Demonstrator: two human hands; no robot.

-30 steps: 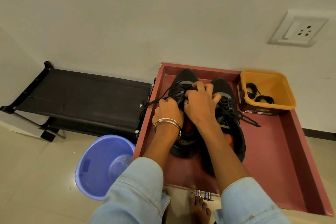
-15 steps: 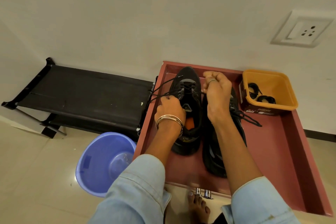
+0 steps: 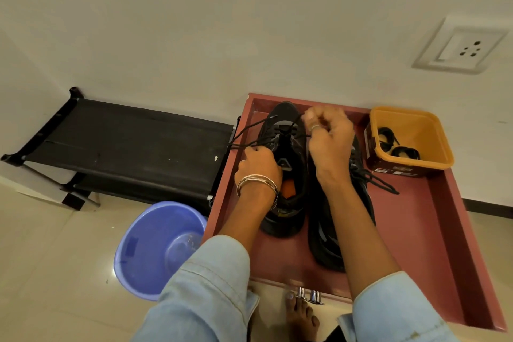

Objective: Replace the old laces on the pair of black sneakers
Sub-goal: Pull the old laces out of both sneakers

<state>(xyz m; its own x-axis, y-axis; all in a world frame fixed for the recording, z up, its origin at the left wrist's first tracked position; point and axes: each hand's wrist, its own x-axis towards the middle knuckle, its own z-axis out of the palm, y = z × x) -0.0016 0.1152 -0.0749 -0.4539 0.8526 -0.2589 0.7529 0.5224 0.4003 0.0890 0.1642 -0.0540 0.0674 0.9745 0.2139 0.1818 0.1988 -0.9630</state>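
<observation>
We are pinching the old lace (image 3: 291,130) with the right hand (image 3: 329,141), pulling it eyelet by eyelet; the left hand (image 3: 256,164) is gripping and steadying the left sneaker (image 3: 288,172).

A cream wall (image 3: 222,22) (bearing a socket plate (image 3: 460,46)) meets a beige tiled floor (image 3: 50,272) behind a black rack (image 3: 125,144).

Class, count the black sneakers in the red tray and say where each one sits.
2. The left sneaker lies under the left hand, its lace being pulled. The right sneaker lies beside it, partly hidden by the right hand and forearm.
</observation>
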